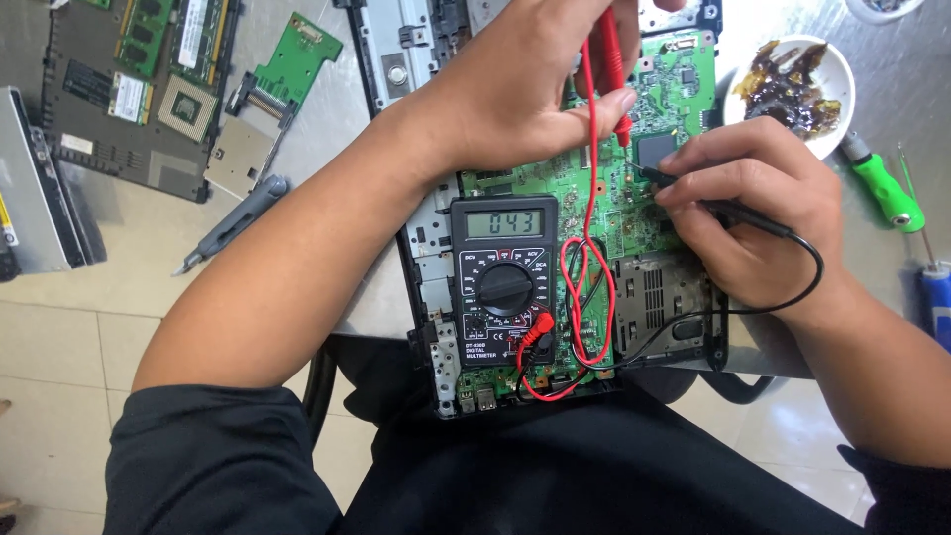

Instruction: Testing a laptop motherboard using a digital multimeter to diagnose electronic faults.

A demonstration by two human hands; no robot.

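Note:
A green laptop motherboard [684, 84] lies in its metal frame across my lap and the table edge. My left hand [515, 89] holds a red test probe [612, 69], its tip pressed down onto the board near a black chip [658, 151]. My right hand [758, 203] pinches a black test probe [738, 211] with its tip touching the board just right of that chip. A black digital multimeter [503, 279] rests on the board below my left wrist. Red and black leads [586, 287] loop from its sockets to the probes.
A white dish [837, 104] with brown sticky residue sits at the upper right, beside a green-handled screwdriver [885, 188]. At the upper left lie another board with memory sticks [139, 79], a small green card [287, 64], a grey pen-like tool [238, 220] and a drive [35, 188].

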